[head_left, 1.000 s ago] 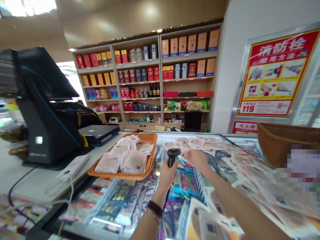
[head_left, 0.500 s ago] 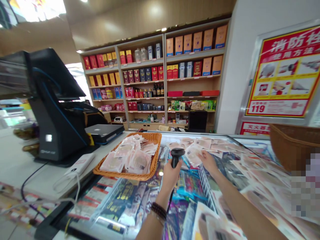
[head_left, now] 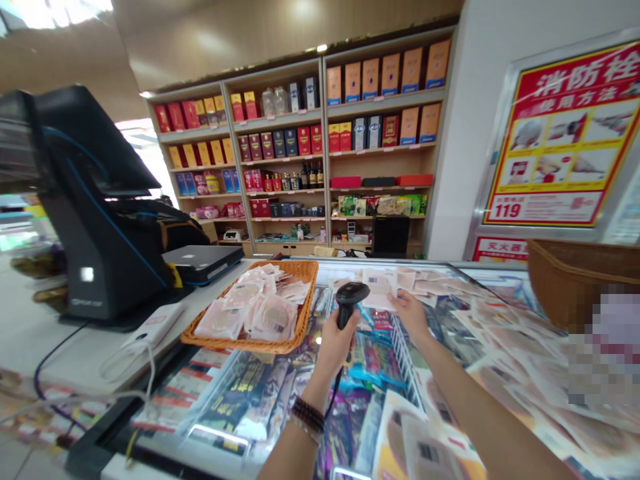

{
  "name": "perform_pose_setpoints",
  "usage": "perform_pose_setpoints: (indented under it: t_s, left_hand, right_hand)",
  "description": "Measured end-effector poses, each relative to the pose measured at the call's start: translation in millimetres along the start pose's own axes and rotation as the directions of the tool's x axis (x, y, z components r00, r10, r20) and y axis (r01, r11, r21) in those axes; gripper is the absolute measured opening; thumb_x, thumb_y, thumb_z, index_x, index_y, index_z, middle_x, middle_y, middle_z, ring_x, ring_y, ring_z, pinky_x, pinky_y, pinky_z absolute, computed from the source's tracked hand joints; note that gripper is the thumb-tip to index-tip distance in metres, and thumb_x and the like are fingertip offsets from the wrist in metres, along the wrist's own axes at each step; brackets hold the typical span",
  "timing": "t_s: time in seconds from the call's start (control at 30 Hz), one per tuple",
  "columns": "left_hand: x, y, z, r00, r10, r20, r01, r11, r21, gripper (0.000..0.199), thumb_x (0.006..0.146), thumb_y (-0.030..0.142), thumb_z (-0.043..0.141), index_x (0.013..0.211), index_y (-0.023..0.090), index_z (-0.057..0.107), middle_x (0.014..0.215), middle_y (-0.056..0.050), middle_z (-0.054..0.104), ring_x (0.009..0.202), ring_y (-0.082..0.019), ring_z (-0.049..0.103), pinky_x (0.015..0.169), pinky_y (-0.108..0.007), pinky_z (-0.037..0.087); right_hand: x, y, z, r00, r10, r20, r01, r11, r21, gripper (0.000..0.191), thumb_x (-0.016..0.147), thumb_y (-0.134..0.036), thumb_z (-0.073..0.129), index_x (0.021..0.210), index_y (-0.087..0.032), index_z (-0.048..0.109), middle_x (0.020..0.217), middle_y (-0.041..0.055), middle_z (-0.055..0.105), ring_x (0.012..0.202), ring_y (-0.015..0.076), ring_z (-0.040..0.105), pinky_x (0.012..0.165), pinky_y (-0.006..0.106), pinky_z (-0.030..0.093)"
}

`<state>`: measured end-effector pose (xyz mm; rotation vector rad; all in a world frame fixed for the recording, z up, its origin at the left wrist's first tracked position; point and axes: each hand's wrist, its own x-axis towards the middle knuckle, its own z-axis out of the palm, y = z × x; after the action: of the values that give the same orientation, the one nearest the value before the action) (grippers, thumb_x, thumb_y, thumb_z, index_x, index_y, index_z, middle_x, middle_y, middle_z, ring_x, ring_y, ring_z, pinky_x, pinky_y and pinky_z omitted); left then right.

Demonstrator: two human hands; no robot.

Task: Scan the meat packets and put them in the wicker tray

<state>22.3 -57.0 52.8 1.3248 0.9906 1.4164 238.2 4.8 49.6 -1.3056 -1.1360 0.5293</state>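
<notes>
My left hand (head_left: 334, 345) is wrapped round the handle of a black barcode scanner (head_left: 352, 293), whose head points away and to the right. A cable hangs from the scanner beside my wrist. With the fingertips of my right hand (head_left: 412, 317) I grip the edge of a flat clear-and-white packet (head_left: 379, 287). Its printed barcode faces me, close to the scanner's head. To the left, an orange wicker basket (head_left: 306, 313) holds a heap of similar packets (head_left: 274, 316). More loose packets (head_left: 520, 367) lie spread over the glass freezer top on the right.
Bagged frozen goods (head_left: 370, 360) show under the glass. A black checkout terminal (head_left: 95, 220) and a white device with a cord (head_left: 157, 323) stand on the left counter. A brown basket (head_left: 565, 273) is at right, shelves of boxes (head_left: 280, 143) behind.
The packet in my right hand has turned so that its barcode side faces me, and it sits slightly further left. The scanner in my left hand has tilted a little toward it.
</notes>
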Motion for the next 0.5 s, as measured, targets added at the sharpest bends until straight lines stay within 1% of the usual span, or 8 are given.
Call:
perform_pose_setpoints:
  t_s: [0.1,0.23,0.37,0.5]
  left_hand:
    - [-2.6,1.8,1.4,1.0,0.003,0.006,-0.003,1.0,0.014,0.056,0.084,0.076,0.076,0.086,0.023,0.059,0.055,0.007,0.049,0.04,-0.009,0.042,0.043,-0.023,0.029]
    - [-4.7,4.8,2.2,1.0,0.003,-0.004,-0.003,1.0,0.011,0.056,0.083,0.076,0.077,0.084,0.023,0.058,0.054,0.007,0.049,0.04,-0.009,0.042,0.044,-0.024,0.029]
    - [-4.4,4.0,1.4,1.0,0.005,0.01,-0.005,1.0,0.005,0.054,0.084,0.075,0.076,0.086,0.023,0.06,0.055,0.007,0.05,0.041,-0.01,0.043,0.044,-0.024,0.029]
    - [-3.0,1.8,1.0,1.0,0.006,0.017,-0.006,1.0,0.002,0.054,0.085,0.074,0.077,0.088,0.022,0.06,0.055,0.007,0.051,0.04,-0.01,0.043,0.044,-0.024,0.028]
  right_hand:
    - [4.0,7.3,1.8,0.999,0.032,0.019,-0.032,0.999,0.015,0.056,0.074,-0.079,0.084,0.087,-0.027,0.068,0.075,0.0089,0.082,0.09,0.039,0.085,0.076,0.046,0.069]
    - [7.8,15.6,2.0,0.999,0.03,0.035,-0.031,1.0,0.004,0.061,0.07,-0.084,0.079,0.085,-0.027,0.066,0.078,0.0091,0.083,0.09,0.0381,0.085,0.076,0.044,0.069]
    - [7.3,15.6,0.4,0.999,0.01,0.037,-0.01,1.0,-0.024,0.06,0.07,-0.085,0.077,0.084,-0.027,0.067,0.079,0.0095,0.084,0.09,0.0378,0.085,0.074,0.042,0.068]
    - [6.5,12.5,0.6,1.0,0.018,0.021,-0.017,1.0,-0.017,0.061,0.068,-0.084,0.078,0.083,-0.026,0.067,0.077,0.0098,0.083,0.089,0.0387,0.085,0.075,0.044,0.068]
